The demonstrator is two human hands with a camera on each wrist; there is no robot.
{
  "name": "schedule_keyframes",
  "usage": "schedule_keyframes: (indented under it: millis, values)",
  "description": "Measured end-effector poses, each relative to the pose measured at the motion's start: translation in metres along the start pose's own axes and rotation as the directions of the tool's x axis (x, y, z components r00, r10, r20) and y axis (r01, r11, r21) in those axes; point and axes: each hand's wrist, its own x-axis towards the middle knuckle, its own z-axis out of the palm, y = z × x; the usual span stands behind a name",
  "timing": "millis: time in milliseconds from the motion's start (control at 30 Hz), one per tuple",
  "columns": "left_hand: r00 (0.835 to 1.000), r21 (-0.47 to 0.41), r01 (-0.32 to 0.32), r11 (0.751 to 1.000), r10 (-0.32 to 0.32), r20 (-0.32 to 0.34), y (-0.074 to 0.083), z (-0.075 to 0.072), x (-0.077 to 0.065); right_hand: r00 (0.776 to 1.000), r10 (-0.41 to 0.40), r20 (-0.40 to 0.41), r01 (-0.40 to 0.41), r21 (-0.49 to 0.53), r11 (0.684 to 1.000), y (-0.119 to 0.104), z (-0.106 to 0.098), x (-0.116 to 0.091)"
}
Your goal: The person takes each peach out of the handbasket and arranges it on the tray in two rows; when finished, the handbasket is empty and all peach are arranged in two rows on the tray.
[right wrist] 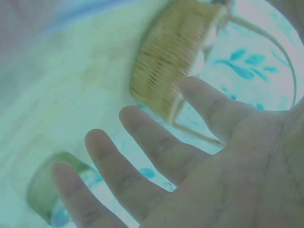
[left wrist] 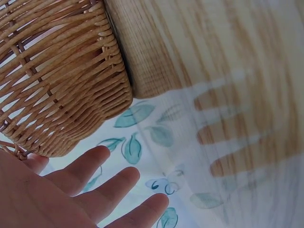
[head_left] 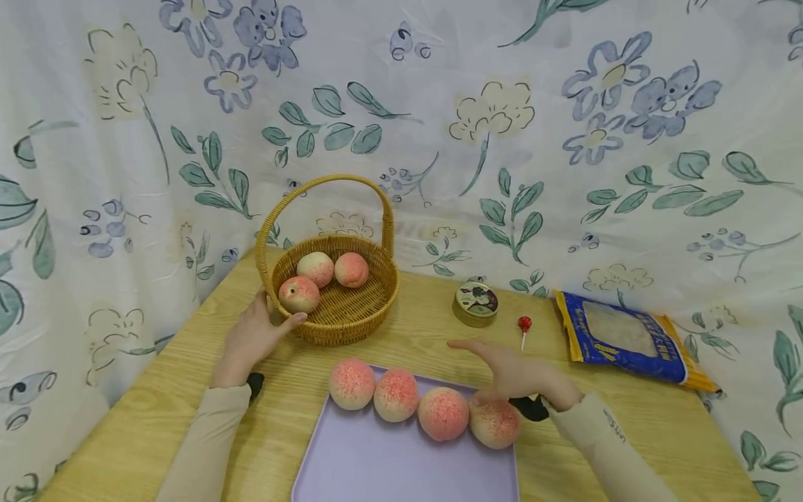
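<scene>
A wicker basket (head_left: 351, 328) with a tall handle stands at the back left, with three peaches (head_left: 352, 270) inside. My left hand (head_left: 252, 340) is at its left side, thumb along the front near the rim; in the left wrist view its fingers (left wrist: 116, 187) spread straight beside the woven wall. Whether they touch it, I cannot tell. My right hand (head_left: 511, 369) hovers above the back right corner of the lilac tray (head_left: 401, 464), fingers extended and palm bare in the right wrist view. Several peaches (head_left: 443, 414) line the tray's back edge, the rightmost partly beneath this hand.
Behind the right hand sit a round tin (head_left: 476, 304) and a red lollipop (head_left: 524, 324). Farther right lies a blue and yellow packet (head_left: 627, 338). A floral curtain (head_left: 414, 125) hangs along the back and left of the wooden table (head_left: 157, 418).
</scene>
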Motion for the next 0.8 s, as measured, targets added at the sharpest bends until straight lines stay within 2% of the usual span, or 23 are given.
schedule_keyframes:
  millis: [200,433,667,800]
  values:
    - [1.000,-0.020,-0.012,1.000,0.012,0.002,0.000,-0.002,-0.001,0.997,-0.046,-0.055,0.044,-0.025,0.999,-0.008,-0.017,0.025]
    - [1.000,-0.014,-0.006,1.000,0.006,-0.015,0.000,-0.003,-0.002,0.997,-0.065,-0.052,0.065,-0.001,0.998,-0.029,-0.037,0.071]
    - [1.000,-0.005,0.003,1.000,-0.003,-0.012,0.001,-0.003,-0.003,1.000,-0.012,0.001,0.012,0.153,0.988,-0.039,-0.052,0.119]
    - [1.000,-0.013,0.005,1.000,-0.005,-0.018,0.001,-0.002,-0.004,0.999,-0.032,-0.014,0.034,0.197,0.980,-0.041,-0.056,0.144]
